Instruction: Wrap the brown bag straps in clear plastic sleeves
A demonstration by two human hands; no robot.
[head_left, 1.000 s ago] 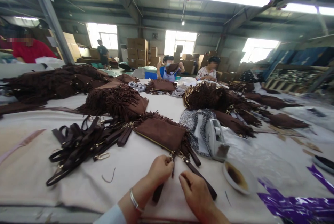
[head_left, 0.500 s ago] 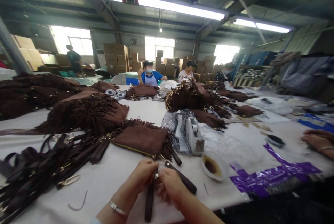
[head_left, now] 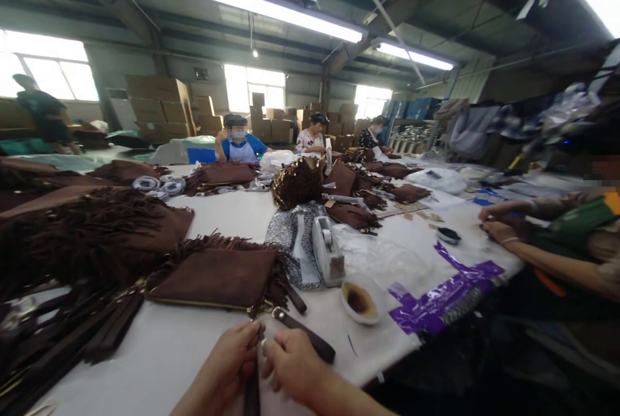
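My left hand (head_left: pixel 230 358) is closed around the upper end of a dark brown wrist strap (head_left: pixel 252 393), which hangs down between my hands. My right hand (head_left: pixel 294 361) pinches at the same end, beside a small bit of shiny metal; the fingers hide most of that fitting. Just beyond my fingertips lies a brown fringed zip pouch (head_left: pixel 213 277) with a gold zip along its near edge. Another strap (head_left: pixel 310 336) with a metal ring lies by the pouch corner, to the right of my hands.
A tape dispenser (head_left: pixel 329 253) and a white bowl (head_left: pixel 357 300) of brown liquid stand right of the pouch. Purple plastic packaging (head_left: pixel 445 296) lies near the table edge. Loose straps (head_left: pixel 72 345) and piled fringed bags (head_left: pixel 97 228) fill the left. A co-worker's hands (head_left: pixel 504 222) are at the right.
The view has turned to the right, so the table's contents sit further left and more of the right-hand co-worker shows. Both hands keep hold of the strap end.
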